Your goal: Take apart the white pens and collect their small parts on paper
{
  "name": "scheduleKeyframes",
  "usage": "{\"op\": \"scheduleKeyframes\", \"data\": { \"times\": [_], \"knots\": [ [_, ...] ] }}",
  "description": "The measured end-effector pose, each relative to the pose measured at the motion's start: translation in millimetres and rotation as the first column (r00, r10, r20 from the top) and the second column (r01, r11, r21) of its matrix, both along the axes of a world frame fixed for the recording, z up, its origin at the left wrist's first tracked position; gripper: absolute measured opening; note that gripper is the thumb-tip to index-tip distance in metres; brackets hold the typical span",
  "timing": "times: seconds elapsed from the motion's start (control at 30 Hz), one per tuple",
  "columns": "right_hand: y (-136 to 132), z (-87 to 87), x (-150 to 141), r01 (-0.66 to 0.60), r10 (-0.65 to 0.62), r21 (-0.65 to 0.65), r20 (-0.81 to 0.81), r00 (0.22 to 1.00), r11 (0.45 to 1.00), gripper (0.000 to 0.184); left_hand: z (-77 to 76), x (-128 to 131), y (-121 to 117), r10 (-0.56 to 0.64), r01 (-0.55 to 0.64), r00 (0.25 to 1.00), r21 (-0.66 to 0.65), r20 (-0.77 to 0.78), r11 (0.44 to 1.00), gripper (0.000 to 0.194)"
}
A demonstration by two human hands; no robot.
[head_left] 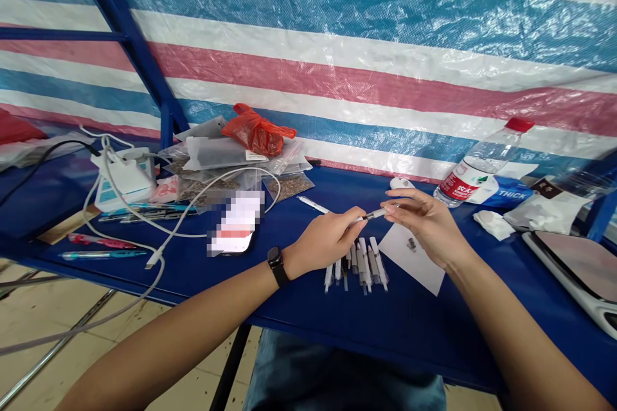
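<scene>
My left hand (328,237) is shut around a slim white pen (313,205), whose barrel runs out on both sides of my fingers. A dark and silver tip on the pen (373,214) points toward my right hand (427,225), whose thumb and fingertips reach that end. I cannot tell whether they grip it. Several disassembled white pens (357,268) lie side by side on the blue table (409,327) below my hands. Beside them is a white paper sheet (421,263) with a small dark part (411,244) on it.
A water bottle (482,164) and white computer mouse (400,183) stand beyond my right hand. A tablet (573,276) lies at right. At left are a blurred phone (236,223), a charger with cables (128,180), loose pens (101,250), and seed packets (236,154).
</scene>
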State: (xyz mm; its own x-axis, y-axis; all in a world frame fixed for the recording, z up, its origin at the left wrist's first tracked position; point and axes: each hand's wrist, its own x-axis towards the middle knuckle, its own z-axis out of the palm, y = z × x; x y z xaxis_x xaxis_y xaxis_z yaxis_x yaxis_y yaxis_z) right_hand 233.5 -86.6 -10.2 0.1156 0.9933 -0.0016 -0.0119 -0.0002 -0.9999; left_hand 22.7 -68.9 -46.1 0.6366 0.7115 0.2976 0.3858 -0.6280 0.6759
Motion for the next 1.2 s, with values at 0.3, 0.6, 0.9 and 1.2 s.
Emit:
{"op": "scheduleKeyframes", "data": {
  "times": [0.3, 0.6, 0.9, 1.2],
  "knots": [
    [6.7, 12.8, 22.8, 0.204, -0.208, -0.037, -0.197, 0.958, 0.978, 0.054, -3.0, -2.2, 3.2, 0.009, -0.009, 1.0, 0.027, -0.011, 1.0, 0.03],
    [1.3, 6.5, 13.1, 0.0, 0.003, -0.105, 0.028, 1.0, 0.994, 0.052, -0.2, -1.2, 2.2, 0.029, -0.029, 1.0, 0.013, -0.005, 0.999, 0.029],
    [3.9, 10.9, 31.9, 0.025, -0.017, -0.032, 0.231, 0.973, 0.999, 0.057, 0.2, -1.0, 2.1, 0.048, -0.048, 0.998, 0.005, -0.038, 0.999, 0.028],
    [0.1, 19.8, 91.4, -0.202, 0.495, -0.469, 0.668, 0.555, 0.86, 0.058, 0.4, 1.0, 2.4, 0.036, -0.036, 0.998, -0.001, -0.056, 0.999, 0.027]
  ]
}}
